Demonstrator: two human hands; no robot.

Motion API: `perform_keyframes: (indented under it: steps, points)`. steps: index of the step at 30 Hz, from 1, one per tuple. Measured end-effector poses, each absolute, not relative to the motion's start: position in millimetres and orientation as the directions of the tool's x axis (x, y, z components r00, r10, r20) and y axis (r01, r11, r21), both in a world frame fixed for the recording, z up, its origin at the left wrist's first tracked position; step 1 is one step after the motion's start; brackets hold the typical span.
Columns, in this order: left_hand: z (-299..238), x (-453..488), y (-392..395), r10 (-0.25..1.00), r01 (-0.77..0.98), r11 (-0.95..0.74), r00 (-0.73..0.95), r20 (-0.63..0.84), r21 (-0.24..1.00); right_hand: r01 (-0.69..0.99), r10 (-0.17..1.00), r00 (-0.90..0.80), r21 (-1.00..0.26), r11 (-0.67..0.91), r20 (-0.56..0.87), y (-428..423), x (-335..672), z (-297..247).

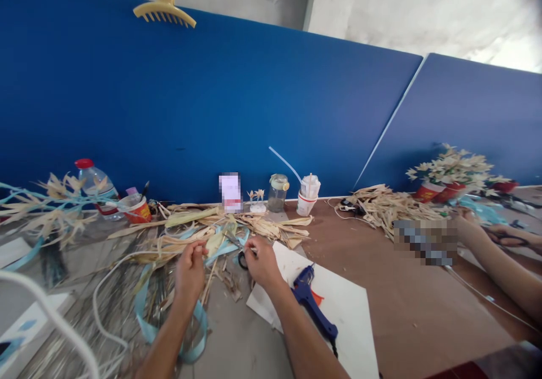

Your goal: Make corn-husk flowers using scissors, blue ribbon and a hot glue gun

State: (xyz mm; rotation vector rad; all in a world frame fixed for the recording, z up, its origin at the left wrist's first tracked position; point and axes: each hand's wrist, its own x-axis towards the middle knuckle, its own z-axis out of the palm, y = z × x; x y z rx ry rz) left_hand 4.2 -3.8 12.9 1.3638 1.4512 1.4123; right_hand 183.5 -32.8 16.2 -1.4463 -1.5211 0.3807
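Observation:
My right hand grips a pair of scissors, with a black handle loop below the fingers and the metal blades pointing up and left. My left hand is closed in a pinch on a pale dried husk, just left of the blades. Behind both hands lies a loose heap of dried husk strips. A light blue ribbon loops around beneath my left forearm. Beside my right forearm, a blue glue gun rests on a white sheet.
Thin wires and a white cable cover the left side. A bottle, a red cup, a glass jar and a white cup stand along the blue partition. A co-worker's hands are at right.

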Motion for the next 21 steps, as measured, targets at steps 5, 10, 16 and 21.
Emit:
perform_keyframes:
  steps: [5,10,16,21]
  points:
    - [12.8,7.8,-7.6,0.949,-0.049,-0.214,-0.246,0.196,0.976,0.364,0.909,-0.153,-0.833,0.416,0.387,-45.7,166.1,22.4]
    - [19.6,11.9,-10.9,0.951,-0.214,-0.222,-0.264,0.162,0.951,0.43,0.892,-0.379,-0.807,0.406,0.247,-52.4,149.3,15.7]
    - [9.6,1.5,1.9,0.881,-0.208,-0.33,-0.419,0.22,0.921,0.435,0.985,-0.082,-0.884,0.174,0.153,-38.4,175.9,18.6]
    - [-4.0,-5.6,9.6,0.794,0.092,-0.378,-0.479,0.374,0.921,0.583,0.951,0.146,-0.8,0.14,0.272,-32.5,193.8,16.4]
